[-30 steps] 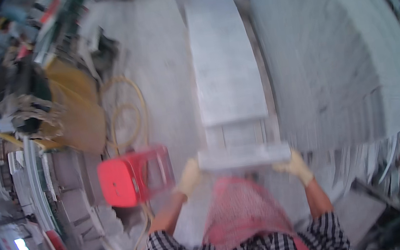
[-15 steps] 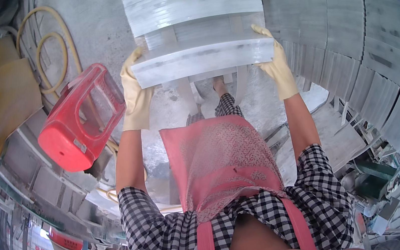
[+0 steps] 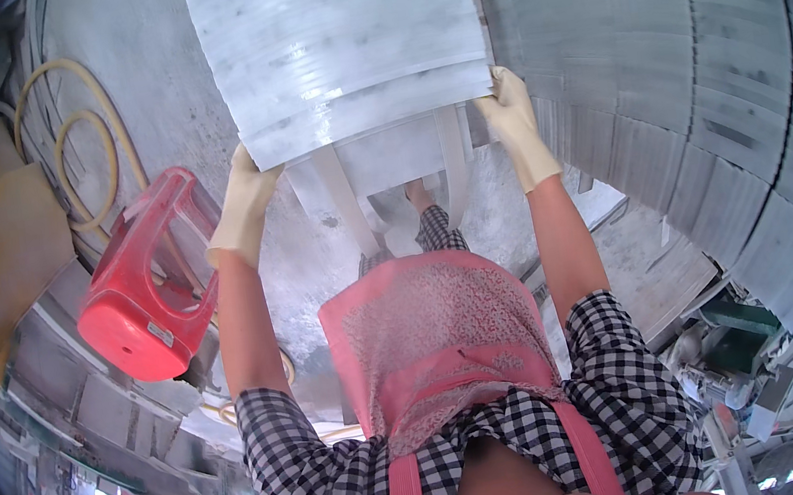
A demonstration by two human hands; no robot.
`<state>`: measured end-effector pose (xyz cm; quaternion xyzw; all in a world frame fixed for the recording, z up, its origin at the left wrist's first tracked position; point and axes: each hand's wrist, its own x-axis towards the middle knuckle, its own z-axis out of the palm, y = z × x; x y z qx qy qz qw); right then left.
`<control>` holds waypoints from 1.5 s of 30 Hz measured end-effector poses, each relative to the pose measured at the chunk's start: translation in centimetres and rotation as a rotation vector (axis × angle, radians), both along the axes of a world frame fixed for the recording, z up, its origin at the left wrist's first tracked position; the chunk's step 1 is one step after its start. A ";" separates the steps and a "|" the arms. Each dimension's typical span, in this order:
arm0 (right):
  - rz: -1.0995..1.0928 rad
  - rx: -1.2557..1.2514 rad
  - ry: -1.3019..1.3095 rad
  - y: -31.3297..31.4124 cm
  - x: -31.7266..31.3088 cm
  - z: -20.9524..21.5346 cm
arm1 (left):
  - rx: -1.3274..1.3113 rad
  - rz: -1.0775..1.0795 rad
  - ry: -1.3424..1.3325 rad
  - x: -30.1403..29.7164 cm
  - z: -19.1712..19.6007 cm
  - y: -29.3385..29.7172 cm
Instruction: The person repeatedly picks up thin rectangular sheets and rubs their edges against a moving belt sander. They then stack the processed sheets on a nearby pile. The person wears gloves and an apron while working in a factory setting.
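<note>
Gloved fingers (image 3: 506, 85) hold the two ends of a pale strip (image 3: 369, 116), the left hand (image 3: 239, 193) at its left end and the right hand (image 3: 517, 121) at its right, on the near side of a row of similar strips (image 3: 337, 25). Even support at both ends, fingertips clear of the neighbouring edge, would likely serve best. The strip's long axis runs left to right, left end slightly nearer, one long edge facing the pink apron (image 3: 438, 332).

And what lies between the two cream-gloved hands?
A long, pale grey, flat strip lies between left hand and right hand, in the head view.
</note>
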<state>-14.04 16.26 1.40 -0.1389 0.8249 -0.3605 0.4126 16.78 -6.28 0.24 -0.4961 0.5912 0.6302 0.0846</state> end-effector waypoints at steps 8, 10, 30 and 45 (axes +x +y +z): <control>-0.105 -0.110 -0.242 -2.7 -0.7 1.7 | 0.384 0.846 0.312 -0.9 0.4 0.7; 0.006 0.033 -0.125 -3.8 -0.1 2.2 | 0.256 0.725 0.233 -1.9 -0.1 0.6; 0.600 -0.010 0.272 -5.5 -8.1 4.6 | -0.601 0.169 -0.275 -1.8 -1.1 -13.8; 0.536 0.538 0.453 22.3 3.4 2.2 | -0.221 -0.337 -0.495 19.3 -3.8 1.8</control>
